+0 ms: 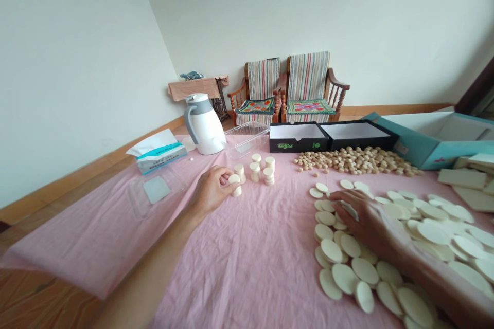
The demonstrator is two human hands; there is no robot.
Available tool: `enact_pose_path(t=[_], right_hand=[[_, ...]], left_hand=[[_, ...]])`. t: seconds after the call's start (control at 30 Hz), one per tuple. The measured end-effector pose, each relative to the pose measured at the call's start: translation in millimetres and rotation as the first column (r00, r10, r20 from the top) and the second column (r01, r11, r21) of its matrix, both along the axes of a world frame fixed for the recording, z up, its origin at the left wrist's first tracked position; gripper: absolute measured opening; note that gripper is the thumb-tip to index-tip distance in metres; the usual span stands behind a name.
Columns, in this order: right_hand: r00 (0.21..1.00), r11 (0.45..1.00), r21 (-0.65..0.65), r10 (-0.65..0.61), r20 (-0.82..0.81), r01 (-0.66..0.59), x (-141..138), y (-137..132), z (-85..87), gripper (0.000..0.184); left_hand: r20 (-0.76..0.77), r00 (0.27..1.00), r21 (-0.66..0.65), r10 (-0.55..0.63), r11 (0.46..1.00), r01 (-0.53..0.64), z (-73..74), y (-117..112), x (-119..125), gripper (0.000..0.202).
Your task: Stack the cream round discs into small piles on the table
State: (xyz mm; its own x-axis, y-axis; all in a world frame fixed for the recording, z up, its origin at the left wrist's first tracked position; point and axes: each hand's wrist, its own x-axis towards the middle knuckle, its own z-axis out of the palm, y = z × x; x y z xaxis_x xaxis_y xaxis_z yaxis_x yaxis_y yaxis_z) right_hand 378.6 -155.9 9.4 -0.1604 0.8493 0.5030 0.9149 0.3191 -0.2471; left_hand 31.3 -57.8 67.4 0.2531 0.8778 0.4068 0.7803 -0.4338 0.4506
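My left hand [211,188] pinches a small round pale wooden disc [233,179] between thumb and fingertips, at the top of a short stack. Close by on the pink cloth stand several more stacks of discs [254,170]. At the right, my right hand [358,212] lies low over a spread pile of loose wooden discs [365,270], its thumb and fingers apart. Pale discs show beneath and between its fingers. I cannot make out a firm grip on any one of them.
Behind the discs lies a heap of small wooden beads [355,159]. Black boxes [298,145], a blue box [432,146] and square wooden pieces [462,179] stand beyond. A white jug [208,131], tissue pack [161,153] and clear plastic trays [135,196] occupy the left side.
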Motion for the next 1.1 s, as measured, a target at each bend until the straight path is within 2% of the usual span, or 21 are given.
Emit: enact_pose_path(t=[0.2,0.37,0.43,0.53,0.6,0.67,0.83,0.93,1.1], right_hand=[[1.0,1.0,-0.023,0.006,0.01,-0.006,2,2,-3.7,0.023],[1.0,1.0,-0.007,0.004,-0.013,-0.004,-2,-2,2.7,0.023],[1.0,1.0,-0.016,0.004,-0.017,-0.004,-4,-4,6.9,0.023],[1.0,0.999,-0.038,0.009,-0.016,-0.009,-5,-5,10.8,0.023],[1.0,0.999,-0.04,0.009,-0.013,-0.01,-5,-5,10.0,0.023],[1.0,0.999,-0.039,0.009,-0.006,-0.009,-3,-4,7.6,0.023],[1.0,0.997,-0.071,0.006,-0.002,-0.006,-5,-4,7.4,0.023],[1.0,0.996,-0.087,0.001,-0.017,-0.002,-7,-5,11.4,0.024],[0.999,0.997,-0.074,0.001,-0.036,-0.003,-7,-5,12.8,0.023]], left_hand=[[-0.044,0.999,0.006,0.024,1.0,-0.024,-6.1,2,1,0.019],[-0.084,0.996,-0.015,0.022,1.0,-0.023,-9.7,5,1,0.018],[-0.085,0.996,-0.007,0.032,0.999,-0.033,-7.7,4,2,0.024],[-0.055,0.995,0.099,0.083,0.992,-0.077,-2.0,-4,2,0.032],[-0.062,0.993,0.165,0.102,0.982,-0.091,-0.6,-13,1,0.022],[-0.113,0.991,0.155,0.066,0.987,-0.048,-3.9,-23,-3,0.018],[-0.18,0.973,-0.037,-0.145,0.989,0.141,-26.3,-44,-15,0.016],[-0.186,0.969,-0.05,-0.163,0.986,0.156,-35.4,-47,-17,0.025],[-0.205,0.962,-0.039,-0.181,0.984,0.177,-38.6,-45,-13,0.033]])
